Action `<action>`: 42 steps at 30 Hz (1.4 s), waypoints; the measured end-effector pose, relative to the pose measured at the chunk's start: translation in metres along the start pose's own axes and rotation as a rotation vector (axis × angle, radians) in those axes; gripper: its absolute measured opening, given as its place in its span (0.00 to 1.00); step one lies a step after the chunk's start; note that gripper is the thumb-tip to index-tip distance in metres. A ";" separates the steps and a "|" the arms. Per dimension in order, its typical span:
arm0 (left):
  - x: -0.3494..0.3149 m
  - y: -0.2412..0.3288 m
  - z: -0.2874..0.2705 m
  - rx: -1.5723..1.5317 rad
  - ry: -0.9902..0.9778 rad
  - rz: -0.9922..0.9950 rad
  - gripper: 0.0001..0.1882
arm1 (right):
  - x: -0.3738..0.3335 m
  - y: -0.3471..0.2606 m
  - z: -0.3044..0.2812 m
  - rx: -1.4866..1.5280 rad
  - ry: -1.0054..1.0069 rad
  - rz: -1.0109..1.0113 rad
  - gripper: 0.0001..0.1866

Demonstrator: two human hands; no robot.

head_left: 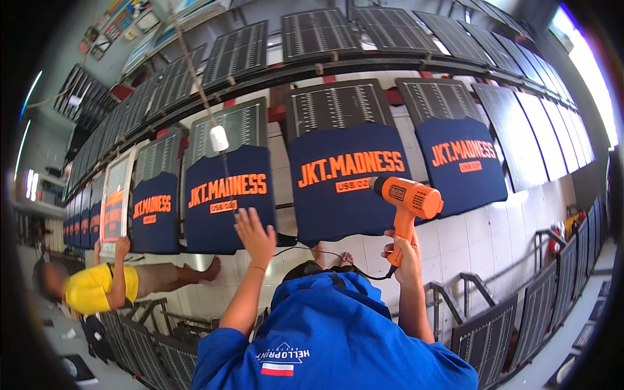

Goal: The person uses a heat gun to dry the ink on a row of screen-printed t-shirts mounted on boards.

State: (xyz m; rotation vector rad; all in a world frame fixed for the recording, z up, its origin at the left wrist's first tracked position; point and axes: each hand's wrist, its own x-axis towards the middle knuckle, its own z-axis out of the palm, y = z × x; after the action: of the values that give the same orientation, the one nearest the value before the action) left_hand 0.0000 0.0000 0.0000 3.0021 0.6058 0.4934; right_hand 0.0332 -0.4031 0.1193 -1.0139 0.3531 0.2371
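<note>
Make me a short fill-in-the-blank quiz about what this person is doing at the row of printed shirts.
1. The right hand grips an ____ heat gun by its handle.
2. The heat gun's nozzle points at a navy shirt with ____ lettering.
3. The left hand is ____, fingers spread, near the neighbouring shirt.
4. A second person, at the left, wears a ____ shirt.

Missing words: orange; orange; open; yellow

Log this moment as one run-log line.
right hand: grips orange heat gun aimed at navy shirt | left hand: open, raised near neighbouring shirt
</note>
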 end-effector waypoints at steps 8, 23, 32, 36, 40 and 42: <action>0.006 -0.164 -0.018 0.142 -0.005 -0.421 0.42 | 0.015 0.046 0.076 -0.106 -0.277 0.185 0.23; 0.019 -0.485 0.024 -0.102 0.182 -0.954 0.29 | 0.028 0.153 0.315 -0.332 -0.191 0.176 0.19; 0.032 -0.532 0.045 -0.257 0.307 -0.949 0.27 | 0.043 0.162 0.365 -0.408 -0.048 0.112 0.18; 0.028 -0.543 0.054 -0.151 0.329 -0.934 0.29 | 0.049 0.165 0.370 -0.428 -0.027 0.135 0.17; 0.038 -0.531 0.053 -0.159 0.358 -1.146 0.32 | 0.058 0.170 0.372 -0.423 -0.027 0.161 0.17; 0.041 -0.528 0.050 -0.261 0.405 -1.276 0.32 | 0.062 0.171 0.376 -0.443 -0.016 0.159 0.17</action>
State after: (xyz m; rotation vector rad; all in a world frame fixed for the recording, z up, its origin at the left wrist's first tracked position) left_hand -0.1441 0.5040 -0.0880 1.6972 1.9869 0.8895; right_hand 0.0964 0.0094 0.1418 -1.4205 0.3754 0.4816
